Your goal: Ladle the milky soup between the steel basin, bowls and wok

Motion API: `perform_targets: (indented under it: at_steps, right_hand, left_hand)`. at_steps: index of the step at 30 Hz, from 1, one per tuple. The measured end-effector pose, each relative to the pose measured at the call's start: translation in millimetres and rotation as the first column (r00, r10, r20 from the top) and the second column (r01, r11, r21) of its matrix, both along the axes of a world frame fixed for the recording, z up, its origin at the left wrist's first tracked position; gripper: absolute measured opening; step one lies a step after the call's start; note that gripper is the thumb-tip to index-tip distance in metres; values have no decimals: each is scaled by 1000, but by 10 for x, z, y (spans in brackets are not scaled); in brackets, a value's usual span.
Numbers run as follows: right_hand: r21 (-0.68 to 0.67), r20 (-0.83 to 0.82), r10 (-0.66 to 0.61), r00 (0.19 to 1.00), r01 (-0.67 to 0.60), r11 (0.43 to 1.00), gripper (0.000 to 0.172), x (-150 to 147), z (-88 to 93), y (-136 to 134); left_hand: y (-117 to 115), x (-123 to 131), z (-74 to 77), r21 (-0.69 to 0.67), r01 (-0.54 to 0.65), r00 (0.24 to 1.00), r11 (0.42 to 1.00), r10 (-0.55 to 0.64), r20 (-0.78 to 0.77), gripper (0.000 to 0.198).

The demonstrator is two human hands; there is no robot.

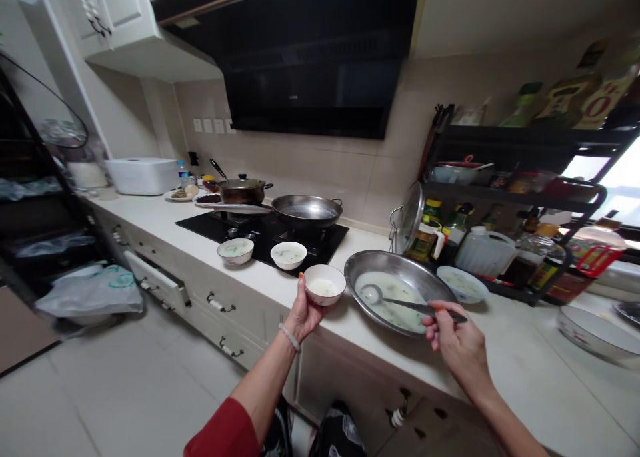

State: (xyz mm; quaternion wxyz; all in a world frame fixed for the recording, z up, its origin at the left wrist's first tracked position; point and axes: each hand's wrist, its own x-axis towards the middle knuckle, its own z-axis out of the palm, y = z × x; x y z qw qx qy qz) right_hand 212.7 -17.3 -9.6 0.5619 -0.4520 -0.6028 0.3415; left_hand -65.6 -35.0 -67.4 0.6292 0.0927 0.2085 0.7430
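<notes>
My left hand (303,312) is closed around a small white bowl (325,284) with a little pale soup in it, held just left of a wide steel basin (429,280). My right hand (453,338) grips the handle of a metal ladle (395,300) whose scoop rests in the pale soup inside the basin. Two more small bowls of soup, one (235,250) to the left and the other (289,254) beside it, stand on the counter by the black stove (260,232).
A wok (307,210) and a lidded pot (243,189) sit on the stove. Another filled bowl (463,284) lies right of the basin. A rack of bottles (505,244) stands at the back right, and a drawer (157,280) hangs open on the left.
</notes>
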Motion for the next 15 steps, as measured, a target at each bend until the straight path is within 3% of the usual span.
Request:
perform_targets:
  at_steps: [5, 15]
  right_hand:
    - [-107, -187, -55, 981, 35, 994, 52, 52, 60, 66]
    - [-90, -222, -65, 973, 45, 995, 53, 102, 122, 72]
  left_hand:
    - [-2, -8, -6, 1, 14, 1000, 1000, -14, 6, 66]
    - [3, -4, -5, 8, 7, 1000, 1000, -7, 9, 65]
